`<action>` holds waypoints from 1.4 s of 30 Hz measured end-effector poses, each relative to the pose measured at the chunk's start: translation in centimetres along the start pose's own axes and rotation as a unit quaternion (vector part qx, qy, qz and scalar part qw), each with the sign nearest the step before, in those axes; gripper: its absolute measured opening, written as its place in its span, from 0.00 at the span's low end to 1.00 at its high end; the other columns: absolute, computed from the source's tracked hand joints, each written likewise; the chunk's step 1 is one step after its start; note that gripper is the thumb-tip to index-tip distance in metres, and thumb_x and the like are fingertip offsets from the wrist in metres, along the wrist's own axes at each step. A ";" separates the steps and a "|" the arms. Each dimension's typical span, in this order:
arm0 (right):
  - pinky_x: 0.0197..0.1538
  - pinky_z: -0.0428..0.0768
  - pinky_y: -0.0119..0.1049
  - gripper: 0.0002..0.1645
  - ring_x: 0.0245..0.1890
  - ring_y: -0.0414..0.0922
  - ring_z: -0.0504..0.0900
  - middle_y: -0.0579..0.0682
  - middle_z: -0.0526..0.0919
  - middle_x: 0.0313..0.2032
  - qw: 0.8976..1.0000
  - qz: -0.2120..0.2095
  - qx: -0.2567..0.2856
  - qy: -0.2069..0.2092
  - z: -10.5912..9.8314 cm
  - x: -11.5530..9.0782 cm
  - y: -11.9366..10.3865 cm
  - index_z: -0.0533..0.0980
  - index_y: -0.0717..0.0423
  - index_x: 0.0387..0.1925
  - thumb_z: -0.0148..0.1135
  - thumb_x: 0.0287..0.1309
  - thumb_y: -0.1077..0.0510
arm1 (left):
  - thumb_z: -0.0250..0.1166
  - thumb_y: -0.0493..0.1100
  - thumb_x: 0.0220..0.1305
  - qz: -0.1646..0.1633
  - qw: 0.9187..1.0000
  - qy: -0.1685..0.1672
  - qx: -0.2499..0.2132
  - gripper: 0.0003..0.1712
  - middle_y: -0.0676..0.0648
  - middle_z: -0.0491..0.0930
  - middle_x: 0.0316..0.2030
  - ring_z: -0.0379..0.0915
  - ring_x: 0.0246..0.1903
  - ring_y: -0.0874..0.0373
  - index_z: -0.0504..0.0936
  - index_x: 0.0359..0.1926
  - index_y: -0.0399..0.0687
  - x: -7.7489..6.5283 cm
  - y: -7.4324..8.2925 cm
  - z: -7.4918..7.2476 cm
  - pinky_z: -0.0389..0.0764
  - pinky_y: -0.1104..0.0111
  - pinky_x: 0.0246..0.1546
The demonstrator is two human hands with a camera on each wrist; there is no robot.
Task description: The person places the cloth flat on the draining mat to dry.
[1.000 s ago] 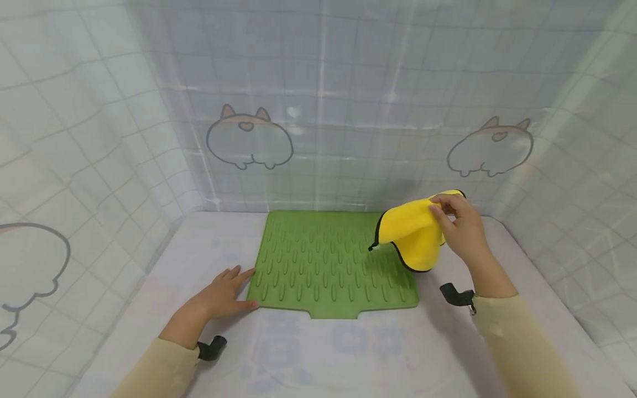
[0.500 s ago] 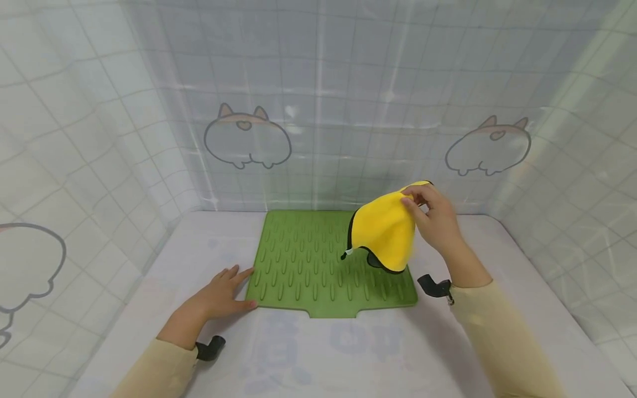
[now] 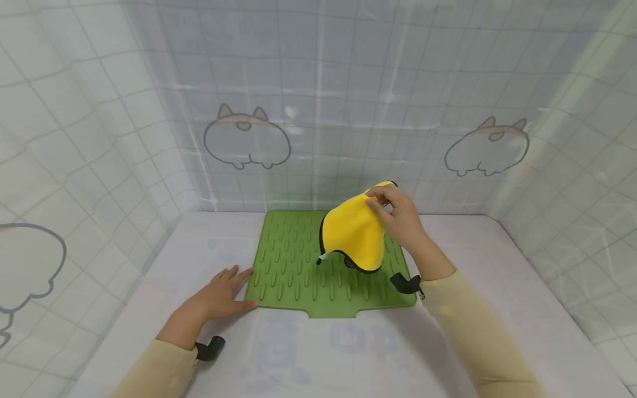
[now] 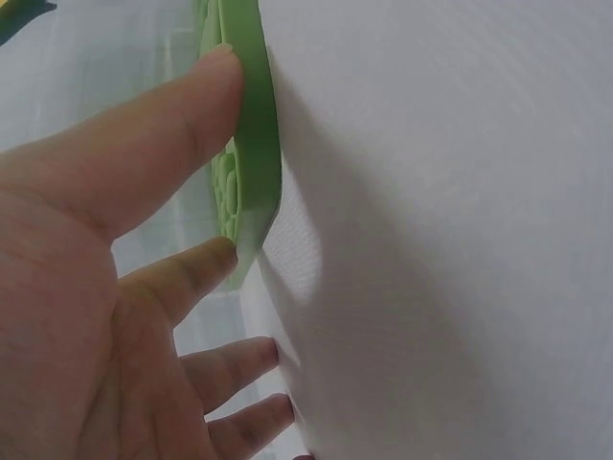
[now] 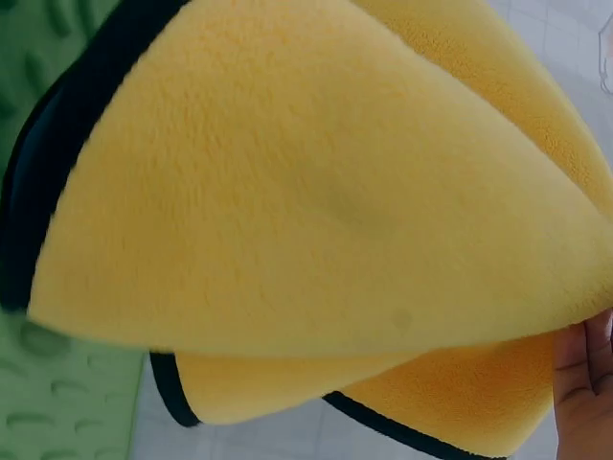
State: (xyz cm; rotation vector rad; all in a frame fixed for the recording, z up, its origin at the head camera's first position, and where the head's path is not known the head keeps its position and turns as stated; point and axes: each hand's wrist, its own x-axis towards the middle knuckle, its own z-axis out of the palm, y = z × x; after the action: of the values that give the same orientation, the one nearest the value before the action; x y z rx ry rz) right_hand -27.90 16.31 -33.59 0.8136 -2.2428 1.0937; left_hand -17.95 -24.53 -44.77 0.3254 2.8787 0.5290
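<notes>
My right hand (image 3: pixel 400 216) pinches a yellow cloth (image 3: pixel 352 232) with black edging between thumb and fingers. The cloth hangs in folds above the green ribbed mat (image 3: pixel 286 260), with a small pale tag at its lower left corner. In the right wrist view its fuzzy yellow face (image 5: pixel 316 192) fills most of the picture, and only part of the hand (image 5: pixel 584 393) shows at the right edge. On the mat's left edge my left hand (image 3: pixel 219 296) rests with spread fingers. The left wrist view has the thumb and forefinger touching the mat's side (image 4: pixel 259 144).
A white table (image 3: pixel 318 354) with faint printed marks lies under the mat. Translucent gridded curtains (image 3: pixel 348 99) with cartoon animal outlines enclose the back and both sides. Dark wrist cameras (image 3: pixel 211 349) sit at both cuffs.
My right hand has carried the yellow cloth leftward, from the mat's right side to above its middle-right part. The left hand and the mat have stayed put.
</notes>
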 end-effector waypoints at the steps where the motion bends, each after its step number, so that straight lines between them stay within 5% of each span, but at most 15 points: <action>1: 0.45 0.80 0.46 0.09 0.37 0.47 0.77 0.53 0.77 0.36 1.000 0.000 0.005 -0.003 0.3 0.1 -0.1 0.79 0.58 0.47 0.64 0.66 0.61 | 0.70 0.66 0.57 -0.001 1.000 0.000 0.000 0.54 0.23 0.54 0.71 0.47 0.69 0.21 0.63 0.74 0.42 0.0 0.0 0.0 0.59 0.29 0.61; 10: 0.45 0.81 0.43 0.07 0.36 0.48 0.76 0.53 0.77 0.35 0.998 -0.026 0.049 -0.022 3.6 0.7 -0.4 0.80 0.60 0.45 0.62 0.67 0.63 | 0.70 0.67 0.57 -0.002 1.000 -0.002 -0.001 0.54 0.23 0.53 0.71 0.46 0.69 0.21 0.63 0.75 0.43 -0.1 -0.2 0.1 0.59 0.29 0.60; 19: 0.46 0.79 0.41 0.12 0.41 0.46 0.78 0.48 0.80 0.42 0.987 0.113 0.068 -0.096 7.4 -0.1 0.6 0.79 0.51 0.49 0.58 0.72 0.50 | 0.69 0.67 0.56 0.001 1.000 -0.003 0.001 0.54 0.22 0.53 0.71 0.46 0.69 0.21 0.63 0.75 0.43 0.1 -0.3 0.1 0.59 0.29 0.60; 25: 0.39 0.77 0.38 0.14 0.37 0.45 0.76 0.46 0.80 0.40 0.974 0.139 0.079 -0.158 9.2 -1.0 1.5 0.79 0.49 0.49 0.56 0.72 0.47 | 0.69 0.68 0.56 -0.001 1.000 -0.004 0.005 0.55 0.22 0.53 0.71 0.46 0.69 0.21 0.63 0.75 0.43 0.3 -0.4 0.2 0.59 0.29 0.60; 33: 0.39 0.77 0.35 0.12 0.35 0.44 0.75 0.45 0.79 0.38 0.957 0.146 0.060 -0.243 10.0 -1.6 1.9 0.80 0.50 0.49 0.59 0.71 0.50 | 0.69 0.68 0.56 -0.008 1.000 -0.006 0.004 0.55 0.23 0.53 0.72 0.46 0.69 0.21 0.62 0.75 0.44 0.2 -0.1 0.3 0.58 0.29 0.61; 42: 0.44 0.79 0.37 0.10 0.39 0.44 0.77 0.45 0.79 0.39 0.947 0.157 0.067 -0.270 9.6 -1.9 1.9 0.81 0.50 0.49 0.60 0.71 0.53 | 0.69 0.67 0.56 -0.005 1.000 -0.011 0.000 0.54 0.23 0.53 0.72 0.46 0.69 0.21 0.63 0.75 0.43 0.1 0.2 0.2 0.58 0.29 0.61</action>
State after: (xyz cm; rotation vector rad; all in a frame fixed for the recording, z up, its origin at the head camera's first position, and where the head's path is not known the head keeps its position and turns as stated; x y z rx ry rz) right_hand -29.68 9.95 -41.09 0.9182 -2.8585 1.2973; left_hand -17.94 -24.25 -44.92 0.3155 2.8582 0.5204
